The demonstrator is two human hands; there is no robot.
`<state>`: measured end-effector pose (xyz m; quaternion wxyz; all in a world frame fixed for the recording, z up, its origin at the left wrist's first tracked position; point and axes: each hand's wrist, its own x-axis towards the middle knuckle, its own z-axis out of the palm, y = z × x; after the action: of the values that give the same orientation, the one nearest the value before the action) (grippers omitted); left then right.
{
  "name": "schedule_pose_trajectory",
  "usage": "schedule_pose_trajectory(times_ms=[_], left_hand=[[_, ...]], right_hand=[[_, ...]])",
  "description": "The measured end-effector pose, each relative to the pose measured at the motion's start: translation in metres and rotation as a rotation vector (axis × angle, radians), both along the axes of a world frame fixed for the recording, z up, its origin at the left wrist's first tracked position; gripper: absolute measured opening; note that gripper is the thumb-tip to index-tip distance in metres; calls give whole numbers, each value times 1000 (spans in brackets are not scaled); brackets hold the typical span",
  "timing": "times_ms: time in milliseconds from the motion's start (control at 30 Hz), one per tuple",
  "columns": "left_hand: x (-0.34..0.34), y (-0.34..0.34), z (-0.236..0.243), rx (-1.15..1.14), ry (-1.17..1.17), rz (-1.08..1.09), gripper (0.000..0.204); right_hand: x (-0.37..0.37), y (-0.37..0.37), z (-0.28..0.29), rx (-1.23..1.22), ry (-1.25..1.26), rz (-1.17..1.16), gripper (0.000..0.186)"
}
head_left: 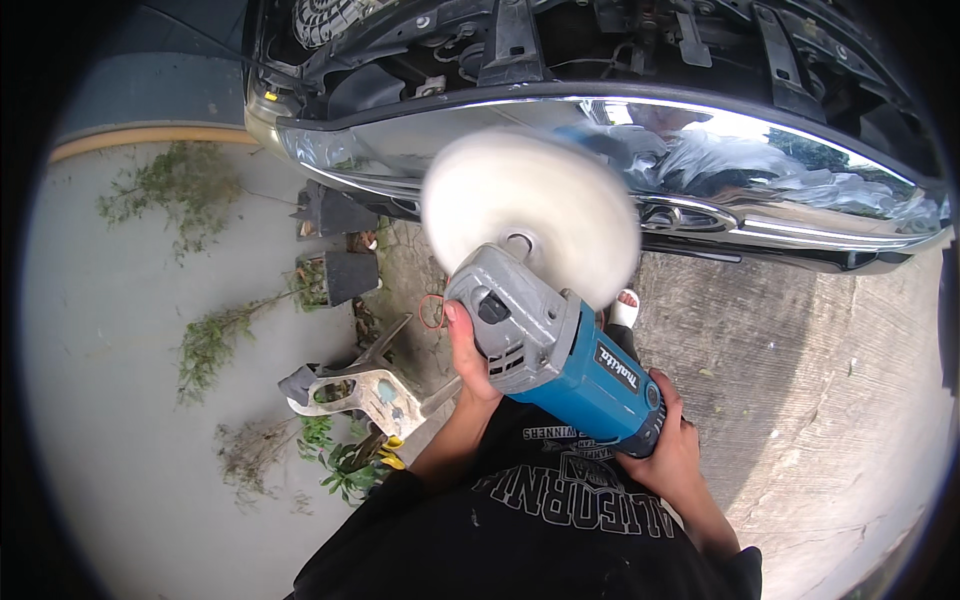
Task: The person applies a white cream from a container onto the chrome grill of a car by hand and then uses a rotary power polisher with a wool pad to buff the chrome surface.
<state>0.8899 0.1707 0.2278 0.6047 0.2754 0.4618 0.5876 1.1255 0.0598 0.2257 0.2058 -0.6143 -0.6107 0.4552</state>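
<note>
A teal and grey power polisher (575,375) is held in front of my body, tilted up toward the car. Its round white pad (530,205) is blurred as if spinning and overlaps the car's glossy front panel (720,150); whether it touches cannot be told. My left hand (470,360) wraps the grey head of the polisher, thumb up along its side. My right hand (672,450) grips the dark rear end of the body. Whitish smears streak the panel to the right of the pad.
Above the panel lies the car's open engine bay (640,50). Potted plants (345,277) line the pale wall (110,350) on the left. A worn white plastic stool (375,395) stands near my left arm. Concrete ground (750,360) stretches right, with a white shoe (624,308) below the pad.
</note>
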Motion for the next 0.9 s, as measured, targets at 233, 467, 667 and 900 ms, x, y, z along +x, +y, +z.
schedule_pose_trajectory(times_ms=[233, 467, 667, 900], left_hand=[[-9, 1, -4, -3, 109, 46, 63], [-93, 35, -15, 143, 311, 184, 64], [-144, 61, -8, 209, 400, 256, 62], [-125, 55, 3, 384, 505, 0, 60]], right_hand=[[-15, 1, -27, -123, 76, -31, 100], [-92, 70, -87, 150, 174, 139, 97], [-160, 119, -131, 245, 417, 136, 95], [-167, 123, -152, 443, 605, -65, 95]])
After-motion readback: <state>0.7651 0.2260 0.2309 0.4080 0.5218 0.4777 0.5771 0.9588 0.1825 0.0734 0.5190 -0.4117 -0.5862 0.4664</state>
